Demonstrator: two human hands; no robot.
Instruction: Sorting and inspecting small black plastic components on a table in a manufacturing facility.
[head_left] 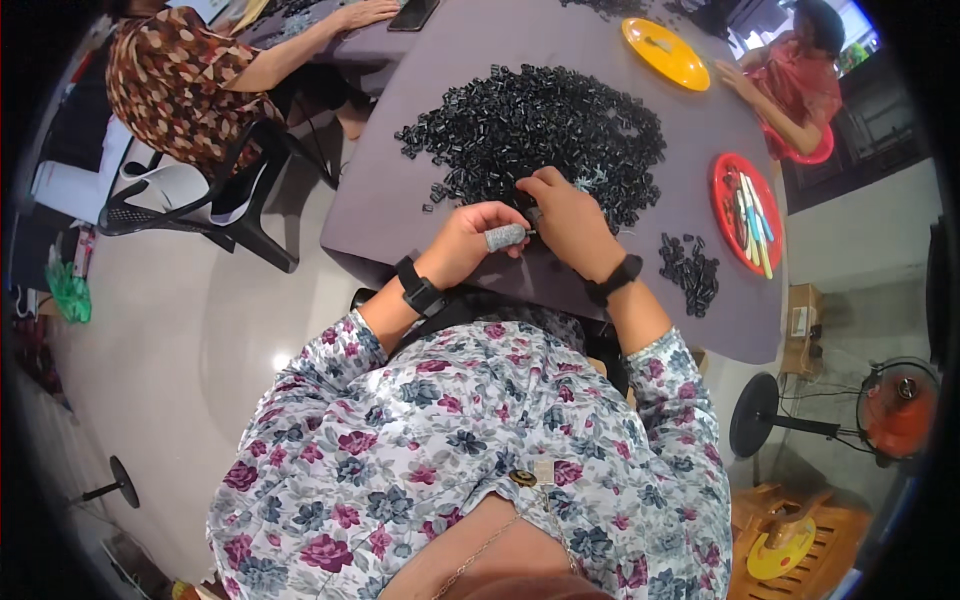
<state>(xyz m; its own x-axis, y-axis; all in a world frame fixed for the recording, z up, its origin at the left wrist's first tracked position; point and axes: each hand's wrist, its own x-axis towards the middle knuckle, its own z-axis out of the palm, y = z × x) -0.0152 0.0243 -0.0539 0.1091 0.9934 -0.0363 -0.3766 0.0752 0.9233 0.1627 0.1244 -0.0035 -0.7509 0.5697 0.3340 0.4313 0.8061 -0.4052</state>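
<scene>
Head view: left hand (465, 240), grey finger wrap (504, 237), and right hand (572, 222), meeting at centre, fingers curled; whether closed on a piece, could not be told. Black pieces (540, 125), heaped upper centre. Advisable: steady left hand, small right-hand movements.

I can't make out the small piece (534, 214) between the left hand (478, 240) and the right hand (570, 222), whose back hides some of its fingers from me. Single bits in the black pile (530, 130) are too small to read, likewise the scrap (660, 45) on the yellow plate (690, 76). The top edge crops the phone (414, 14) and the left-side person (185, 90).
</scene>
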